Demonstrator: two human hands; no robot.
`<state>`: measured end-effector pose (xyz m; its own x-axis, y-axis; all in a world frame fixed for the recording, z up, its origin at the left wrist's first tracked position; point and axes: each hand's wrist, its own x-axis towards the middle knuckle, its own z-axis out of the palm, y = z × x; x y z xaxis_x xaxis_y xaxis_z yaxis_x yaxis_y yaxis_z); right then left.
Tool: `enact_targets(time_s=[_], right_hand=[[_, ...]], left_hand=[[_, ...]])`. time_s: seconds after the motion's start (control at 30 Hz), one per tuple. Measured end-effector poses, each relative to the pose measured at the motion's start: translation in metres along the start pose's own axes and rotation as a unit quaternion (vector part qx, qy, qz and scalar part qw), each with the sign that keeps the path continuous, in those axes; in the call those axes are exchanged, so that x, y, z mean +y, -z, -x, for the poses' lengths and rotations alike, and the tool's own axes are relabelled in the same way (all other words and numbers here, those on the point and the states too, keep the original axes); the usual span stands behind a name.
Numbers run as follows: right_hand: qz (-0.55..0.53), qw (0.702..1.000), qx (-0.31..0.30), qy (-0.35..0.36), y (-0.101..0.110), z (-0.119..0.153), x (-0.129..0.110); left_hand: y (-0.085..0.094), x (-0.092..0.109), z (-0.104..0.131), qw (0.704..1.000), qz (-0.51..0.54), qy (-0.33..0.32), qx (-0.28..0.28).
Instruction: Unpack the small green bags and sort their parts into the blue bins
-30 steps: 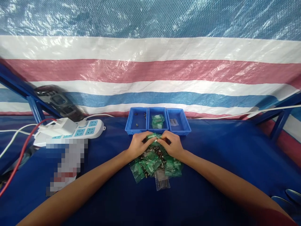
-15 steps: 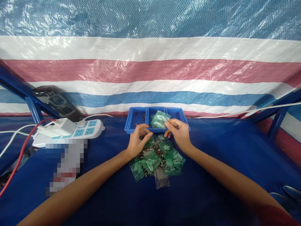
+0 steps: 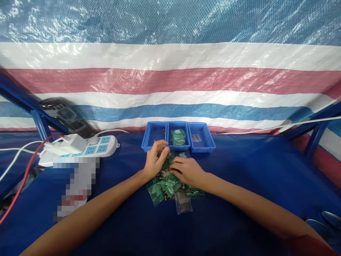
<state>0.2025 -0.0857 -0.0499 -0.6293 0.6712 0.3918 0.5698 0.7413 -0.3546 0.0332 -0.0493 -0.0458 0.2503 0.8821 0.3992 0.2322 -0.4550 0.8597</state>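
Observation:
My left hand (image 3: 156, 160) is at the left edge of a pile, fingers curled, thumb and forefinger close together; anything tiny between them cannot be made out. My right hand (image 3: 188, 171) reaches into the pile from the right with bent fingers, its fingertips pressed together among the parts; what they grip is hidden. Beneath both hands lie several small green plastic bags (image 3: 170, 183) of pins or screws, mixed with loose metal screws (image 3: 165, 196). One clear bag (image 3: 183, 203) sits at the near edge. Another green bag (image 3: 178, 137) rests in the middle blue tray (image 3: 188, 145).
To the left is a blue tray (image 3: 145, 144) with a few small dark parts; the right tray (image 3: 210, 146) holds a small clear bag. A power strip (image 3: 113, 144) with white plugs, a red cable (image 3: 25, 174) and a dark packaged device (image 3: 65, 115) are further left. Glasses (image 3: 330, 217) lie far right.
My right hand has let go of a green bag, now in the middle tray, and moved down and left into the pile. My left hand has barely moved, its thumb nearer the forefinger.

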Motion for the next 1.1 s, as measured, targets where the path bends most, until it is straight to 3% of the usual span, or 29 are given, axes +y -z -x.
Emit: enact_targets(time_s=[0.1,0.2,0.37,0.5,0.73,1.1], right_hand=[[-0.003,1.000,0.026,0.003,0.000,-0.001,0.002],[-0.074,0.993,0.087,-0.028,0.008,-0.005,0.006],[-0.205,0.944,0.217,-0.141,0.015,-0.008,0.020],[-0.247,0.914,0.269,-0.175,0.008,-0.005,0.026],[-0.245,0.920,0.274,-0.136,0.005,-0.003,0.022],[-0.239,0.923,0.266,-0.141,0.002,-0.004,0.024]], left_hand=[[0.000,0.000,0.001,1.000,0.000,-0.004,0.000],[0.001,-0.002,0.001,1.000,-0.011,-0.013,-0.002],[0.002,-0.002,-0.003,0.992,-0.102,-0.069,-0.030],[0.001,0.000,-0.005,0.985,-0.129,-0.094,-0.066],[-0.001,0.001,-0.006,0.978,-0.137,-0.126,-0.091],[0.000,0.000,-0.005,0.979,-0.132,-0.131,-0.080]])
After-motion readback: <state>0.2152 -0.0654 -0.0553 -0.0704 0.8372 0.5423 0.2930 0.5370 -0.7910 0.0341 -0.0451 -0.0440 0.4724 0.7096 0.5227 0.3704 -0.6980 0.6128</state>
